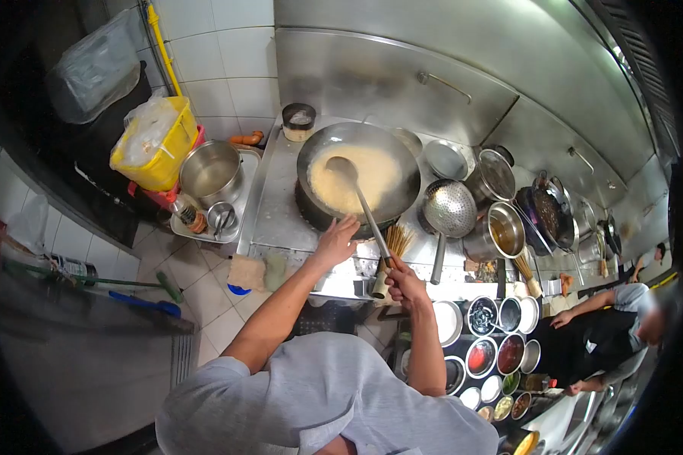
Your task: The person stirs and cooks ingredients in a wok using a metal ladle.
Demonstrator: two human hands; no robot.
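Note:
A large dark wok (309, 163) on the stove holds pale, cloudy, frothy liquid (383, 171). Wrapped round the handle of a long metal ladle (366, 206) is my right hand (407, 284); the ladle's bowl rests in the liquid. My left hand (337, 241) is at the wok's near rim, fingers spread, holding nothing; whether it touches the rim I cannot tell. Between my hands, just below the wok, lies a bamboo brush (398, 240). A perforated strainer (449, 208) with a dark handle sits right of the wok.
Pots (211, 171) and a yellow basket (176, 136) stand at the left. More pans and a pot of brownish liquid (502, 231) line the right. Containers of sauces and seasonings (481, 356) are at the lower right, beside a co-worker (592, 334) in a black apron. A folded cloth (247, 273) lies front left.

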